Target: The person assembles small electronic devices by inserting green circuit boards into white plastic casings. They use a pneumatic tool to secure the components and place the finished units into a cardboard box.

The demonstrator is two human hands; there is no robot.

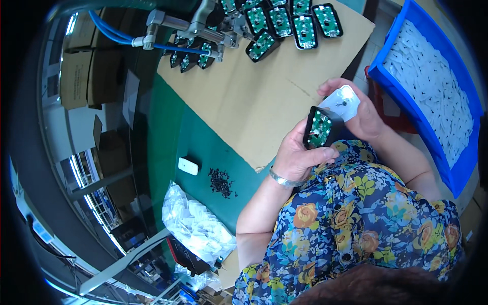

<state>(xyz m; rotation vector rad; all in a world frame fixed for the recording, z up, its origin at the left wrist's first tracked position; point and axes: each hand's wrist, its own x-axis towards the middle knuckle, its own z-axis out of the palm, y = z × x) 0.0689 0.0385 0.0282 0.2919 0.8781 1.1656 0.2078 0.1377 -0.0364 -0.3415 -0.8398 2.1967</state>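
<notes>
In my left hand (pixel 297 157) is a black housing with a green circuit board (pixel 320 128) showing in its open face, the fingers and thumb wrapped round its lower part. Just beyond it, my right hand (pixel 370 117) grips a white plastic cover (pixel 344 104) with a small dark spot in its middle. The cover is close to the housing's upper edge; I cannot tell whether they touch. Both hands are in front of my body, above the near right edge of a cardboard sheet (pixel 244 104).
Several board-filled black housings (pixel 305 31) stand on the cardboard's far side, beside a metal fixture (pixel 203 30) with blue air hoses. A blue bin (pixel 406 104) of white pieces stands at right. Small black parts (pixel 220 183), a white block (pixel 188 166) and a plastic bag (pixel 195 221) lie left.
</notes>
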